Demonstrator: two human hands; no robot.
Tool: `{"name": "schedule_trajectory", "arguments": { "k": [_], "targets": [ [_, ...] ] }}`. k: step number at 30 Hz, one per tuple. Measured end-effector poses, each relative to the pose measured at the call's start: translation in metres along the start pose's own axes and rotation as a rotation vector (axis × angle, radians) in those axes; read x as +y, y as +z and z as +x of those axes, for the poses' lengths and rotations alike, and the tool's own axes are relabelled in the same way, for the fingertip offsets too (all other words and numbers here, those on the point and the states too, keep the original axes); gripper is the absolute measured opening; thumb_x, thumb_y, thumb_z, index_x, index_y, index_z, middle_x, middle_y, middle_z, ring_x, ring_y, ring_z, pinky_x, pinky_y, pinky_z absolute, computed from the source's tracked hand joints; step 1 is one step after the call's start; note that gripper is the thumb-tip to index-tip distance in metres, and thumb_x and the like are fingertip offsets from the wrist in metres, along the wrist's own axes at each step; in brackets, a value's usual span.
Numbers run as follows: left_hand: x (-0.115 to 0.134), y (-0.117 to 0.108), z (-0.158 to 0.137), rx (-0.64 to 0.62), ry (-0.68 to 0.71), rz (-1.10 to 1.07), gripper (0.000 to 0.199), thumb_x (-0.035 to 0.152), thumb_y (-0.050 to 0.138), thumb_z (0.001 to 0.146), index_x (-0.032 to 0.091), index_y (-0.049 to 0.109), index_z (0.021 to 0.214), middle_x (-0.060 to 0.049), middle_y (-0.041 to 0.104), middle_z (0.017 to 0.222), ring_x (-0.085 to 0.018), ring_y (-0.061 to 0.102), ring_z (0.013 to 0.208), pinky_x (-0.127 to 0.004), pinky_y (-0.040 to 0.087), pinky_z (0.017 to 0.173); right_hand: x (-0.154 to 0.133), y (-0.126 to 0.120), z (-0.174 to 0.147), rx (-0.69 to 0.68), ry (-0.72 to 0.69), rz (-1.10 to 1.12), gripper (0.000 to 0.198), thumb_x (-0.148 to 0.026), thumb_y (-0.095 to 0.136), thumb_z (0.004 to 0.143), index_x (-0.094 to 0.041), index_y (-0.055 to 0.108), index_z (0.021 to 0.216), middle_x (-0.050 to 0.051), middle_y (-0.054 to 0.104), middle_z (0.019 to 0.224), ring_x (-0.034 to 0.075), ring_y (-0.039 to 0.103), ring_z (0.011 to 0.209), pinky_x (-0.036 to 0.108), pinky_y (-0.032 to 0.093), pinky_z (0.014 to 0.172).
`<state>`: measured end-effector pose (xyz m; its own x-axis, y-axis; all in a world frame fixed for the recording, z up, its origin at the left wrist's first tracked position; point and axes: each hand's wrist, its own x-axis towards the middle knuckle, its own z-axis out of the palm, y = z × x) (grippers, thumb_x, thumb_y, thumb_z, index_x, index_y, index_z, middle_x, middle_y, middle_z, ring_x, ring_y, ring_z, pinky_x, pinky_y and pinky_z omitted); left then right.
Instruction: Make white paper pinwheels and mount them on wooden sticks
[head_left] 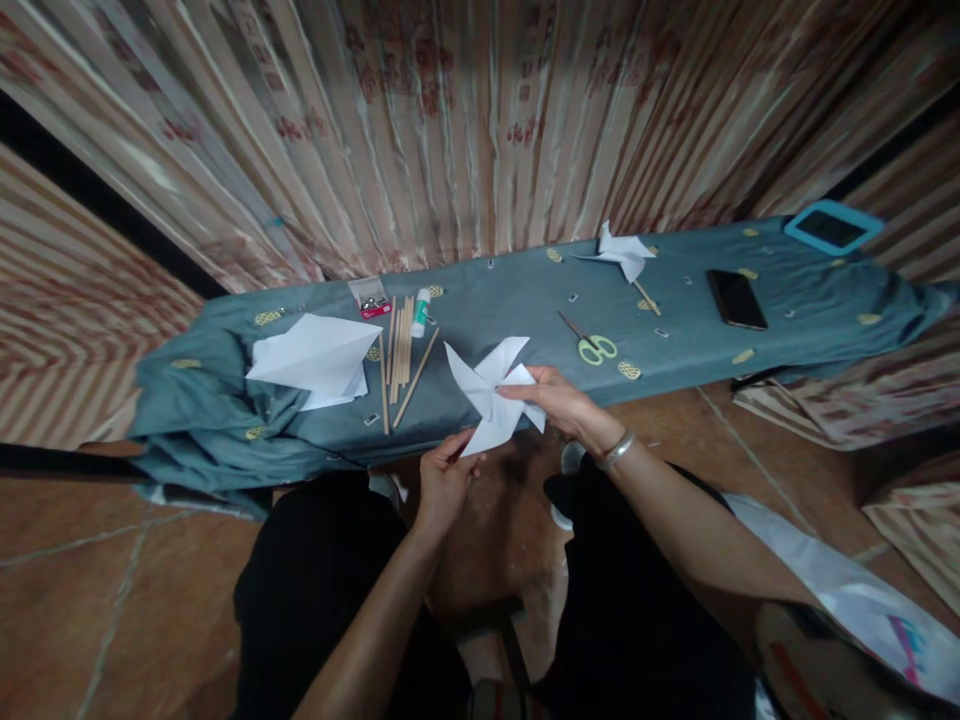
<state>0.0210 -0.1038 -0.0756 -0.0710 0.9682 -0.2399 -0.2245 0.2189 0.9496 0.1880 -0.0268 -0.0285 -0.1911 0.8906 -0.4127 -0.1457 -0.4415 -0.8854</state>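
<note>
A white paper pinwheel (491,400) with its blades folded to the centre is held in front of the bench's near edge. My left hand (444,480) pinches the tip of its lower blade. My right hand (555,398) grips it from the right, a finger reaching to the centre, where a small dark spot shows. No stick is visible on this pinwheel. To the left lie several wooden sticks (401,350), a glue stick (421,312) and a small open box of metal pins (370,298). Green-handled scissors (597,349) lie to the right.
A blue-green cloth (495,295) covers the long bench. On its left sits a stack of white paper (315,360). Another pinwheel on a stick (624,254), a black phone (736,299) and a blue-framed tablet (834,227) lie rightward. Patterned curtains (465,120) hang behind.
</note>
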Motion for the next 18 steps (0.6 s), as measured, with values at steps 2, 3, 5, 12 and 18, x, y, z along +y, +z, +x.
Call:
{"name": "schedule_trajectory", "arguments": {
  "k": [2, 3, 5, 12, 18],
  "targets": [
    [-0.004, 0.0, 0.0, 0.013, -0.032, -0.031, 0.031, 0.016, 0.071, 0.056, 0.019, 0.077, 0.087, 0.003, 0.067, 0.066, -0.006, 0.046, 0.048, -0.02, 0.038, 0.049, 0.003, 0.0, 0.002, 0.001, 0.001, -0.015, 0.032, -0.027, 0.086, 0.046, -0.014, 0.071, 0.07, 0.001, 0.072, 0.063, 0.013, 0.062, 0.055, 0.024, 0.048, 0.057],
    [-0.006, 0.001, -0.001, 0.022, -0.054, -0.047, 0.031, 0.016, 0.071, 0.056, 0.019, 0.078, 0.086, 0.003, 0.067, 0.065, -0.006, 0.046, 0.048, -0.02, 0.039, 0.049, 0.004, 0.0, 0.004, 0.001, 0.002, -0.026, 0.032, -0.027, 0.086, 0.046, -0.014, 0.071, 0.071, 0.002, 0.072, 0.064, 0.013, 0.062, 0.055, 0.025, 0.048, 0.057],
    [-0.009, 0.002, 0.0, 0.046, -0.106, -0.079, 0.031, 0.017, 0.071, 0.055, 0.018, 0.078, 0.085, 0.001, 0.069, 0.065, -0.007, 0.047, 0.048, -0.021, 0.04, 0.049, 0.006, 0.001, 0.007, 0.001, 0.0, -0.057, 0.031, -0.029, 0.085, 0.047, -0.014, 0.071, 0.071, 0.002, 0.072, 0.064, 0.013, 0.062, 0.055, 0.025, 0.047, 0.057],
    [-0.013, 0.007, 0.001, 0.121, -0.27, -0.235, 0.032, 0.016, 0.074, 0.05, 0.018, 0.078, 0.081, -0.003, 0.074, 0.072, -0.008, 0.056, 0.053, -0.02, 0.041, 0.051, 0.009, 0.0, 0.026, 0.023, -0.087, -0.326, 0.03, -0.031, 0.082, 0.048, -0.015, 0.07, 0.07, -0.001, 0.069, 0.062, 0.012, 0.057, 0.054, 0.024, 0.045, 0.056],
    [-0.011, 0.012, 0.004, 0.173, -0.36, -0.369, 0.029, 0.011, 0.076, 0.046, 0.016, 0.076, 0.074, -0.003, 0.072, 0.066, -0.009, 0.059, 0.055, -0.02, 0.044, 0.052, -0.001, -0.001, 0.039, 0.058, -0.125, -0.822, 0.016, -0.028, 0.074, 0.06, -0.015, 0.071, 0.068, -0.002, 0.064, 0.057, 0.012, 0.054, 0.054, 0.022, 0.039, 0.051]
  ]
}}
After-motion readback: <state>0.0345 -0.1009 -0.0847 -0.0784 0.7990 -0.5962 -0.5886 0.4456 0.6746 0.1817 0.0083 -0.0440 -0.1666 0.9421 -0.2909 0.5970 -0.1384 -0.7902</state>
